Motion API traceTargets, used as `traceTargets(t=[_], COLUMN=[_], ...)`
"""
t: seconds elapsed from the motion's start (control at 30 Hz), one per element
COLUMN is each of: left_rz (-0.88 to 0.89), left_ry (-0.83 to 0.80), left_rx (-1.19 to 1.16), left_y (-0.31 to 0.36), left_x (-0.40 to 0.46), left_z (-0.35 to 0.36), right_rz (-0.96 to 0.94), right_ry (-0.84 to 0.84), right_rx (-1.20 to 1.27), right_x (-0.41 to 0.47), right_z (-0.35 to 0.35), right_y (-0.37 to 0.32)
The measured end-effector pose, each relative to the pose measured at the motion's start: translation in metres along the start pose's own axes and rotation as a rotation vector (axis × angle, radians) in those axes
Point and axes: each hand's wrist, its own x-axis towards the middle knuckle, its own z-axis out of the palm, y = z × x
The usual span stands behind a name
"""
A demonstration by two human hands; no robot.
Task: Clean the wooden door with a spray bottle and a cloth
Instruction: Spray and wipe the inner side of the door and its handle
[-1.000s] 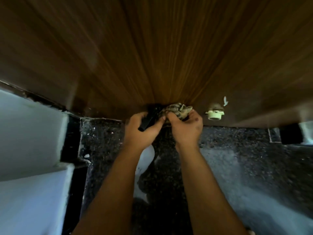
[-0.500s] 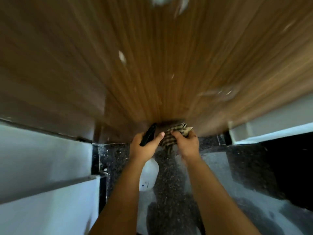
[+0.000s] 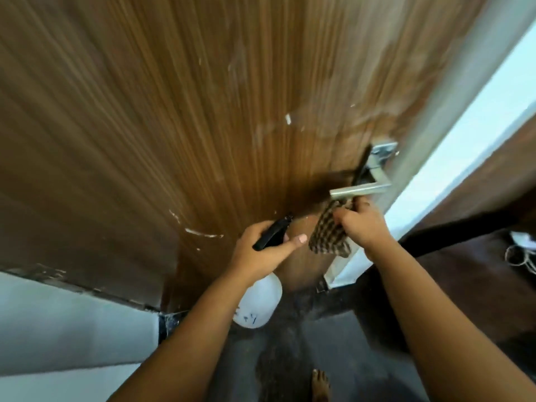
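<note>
The brown wooden door (image 3: 188,111) fills the upper view, with pale streaks and white marks on its surface. My left hand (image 3: 261,250) grips a spray bottle (image 3: 258,303) by its black trigger head, nozzle towards the door; the white body hangs below my wrist. My right hand (image 3: 362,224) holds a checked brown cloth (image 3: 327,236) just under the metal door handle (image 3: 362,190). The cloth hangs down from my fingers, close to the door's lower right part.
A white wall (image 3: 58,329) runs along the left. A white door frame (image 3: 464,134) stands right of the handle. The floor (image 3: 333,358) is dark speckled stone, with a bare foot (image 3: 320,384) at the bottom. A coiled cable (image 3: 519,256) lies at the far right.
The view has risen from the door's bottom edge up to handle height. Both hands came up with it, still holding the bottle and the cloth, and have moved apart.
</note>
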Motion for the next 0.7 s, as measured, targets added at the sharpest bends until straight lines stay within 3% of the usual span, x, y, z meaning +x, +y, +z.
traceTargets(t=[0.13, 0.3, 0.5, 0.63, 0.7], left_rz=[0.084, 0.135, 0.090, 0.101, 0.136], left_ry=[-0.048, -0.169, -0.115, -0.300, -0.306], left_rx=[0.041, 0.141, 0.128, 0.248, 0.279], left_y=[0.033, 0.055, 0.061, 0.063, 0.067], left_x=[-0.013, -0.020, -0.027, -0.028, -0.025], left_z=[0.022, 0.044, 0.048, 0.042, 0.038], right_rz=[-0.009, -0.033, -0.105, -0.156, -0.176], right_ry=[-0.022, 0.020, -0.109, -0.088, -0.042], right_rx=[-0.172, -0.116, -0.058, -0.085, -0.108], right_x=[-0.009, -0.013, -0.006, -0.007, -0.004], right_z=[-0.051, -0.083, -0.079, -0.073, -0.070], right_y=[0.018, 0.038, 0.023, 0.032, 0.031])
